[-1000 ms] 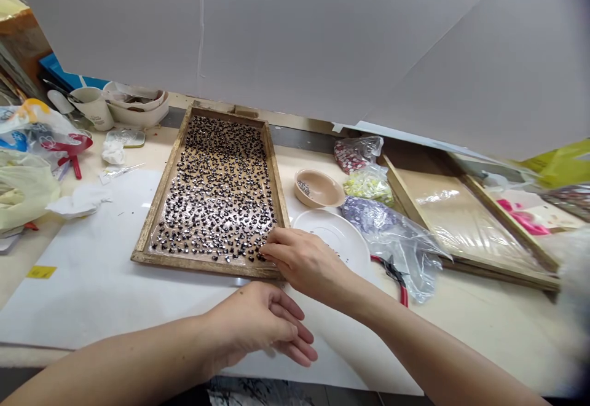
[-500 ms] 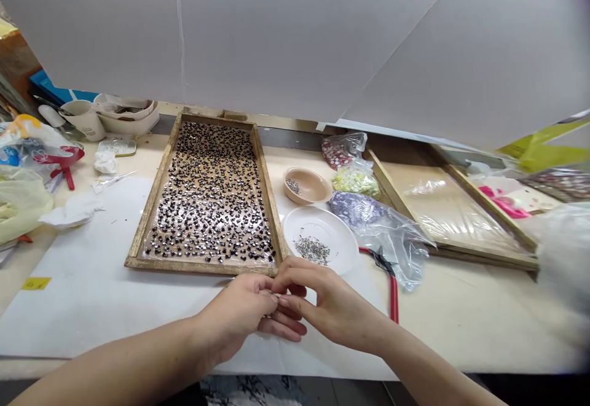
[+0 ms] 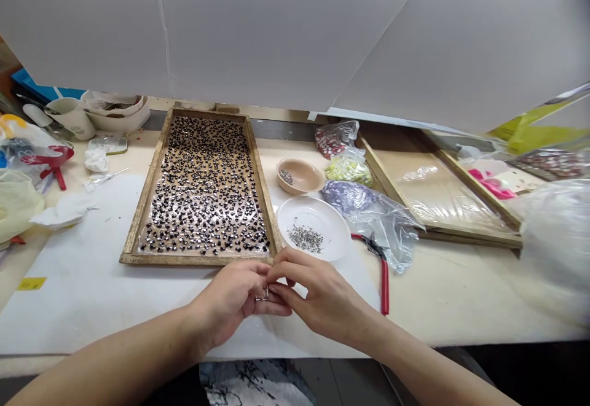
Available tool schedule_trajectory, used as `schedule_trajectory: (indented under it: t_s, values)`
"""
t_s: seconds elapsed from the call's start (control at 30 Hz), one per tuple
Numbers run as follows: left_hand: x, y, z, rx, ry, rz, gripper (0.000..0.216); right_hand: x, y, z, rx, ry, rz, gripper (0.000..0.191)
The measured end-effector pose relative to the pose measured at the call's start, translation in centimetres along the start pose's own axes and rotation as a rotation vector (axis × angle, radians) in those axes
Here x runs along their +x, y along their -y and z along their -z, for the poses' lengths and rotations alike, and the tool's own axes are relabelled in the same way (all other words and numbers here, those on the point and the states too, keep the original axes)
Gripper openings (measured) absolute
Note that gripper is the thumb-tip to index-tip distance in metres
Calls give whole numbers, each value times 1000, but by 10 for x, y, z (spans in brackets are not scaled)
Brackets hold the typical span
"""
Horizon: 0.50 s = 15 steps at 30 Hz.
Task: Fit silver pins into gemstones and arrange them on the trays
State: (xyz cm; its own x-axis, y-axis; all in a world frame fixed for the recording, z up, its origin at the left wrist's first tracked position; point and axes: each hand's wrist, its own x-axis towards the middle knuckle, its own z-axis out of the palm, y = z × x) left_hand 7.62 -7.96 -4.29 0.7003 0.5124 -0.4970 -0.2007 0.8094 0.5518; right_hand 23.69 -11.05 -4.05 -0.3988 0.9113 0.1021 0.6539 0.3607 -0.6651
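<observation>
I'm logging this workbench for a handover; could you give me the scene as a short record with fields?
Left hand: palm turned up, small metal pieces on it
Right hand: fingertips at those pieces; whether they grip one is unclear
Wooden tray: beyond the hands, scattered with small black pieces
White plate: right of the tray, a loose heap of metal bits on it
Tan bowl: behind the plate, more bits at its left side
Pliers: red-handled, lying right of the plate
</observation>
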Motion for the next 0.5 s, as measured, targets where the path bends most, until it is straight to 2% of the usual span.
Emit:
schedule_trajectory:
  t_s: [0.2,0.3,0.5]
  values:
    - [-1,0,-3,17,44,-11,31,1,2,8,90,74,-41,14]
    - [-1,-1,-4,47,2,39,35,10,-3,17,116,82,-52,12]
    - [-3,1,-4,45,-52,73,33,37,-18,16,-87,47,-27,13]
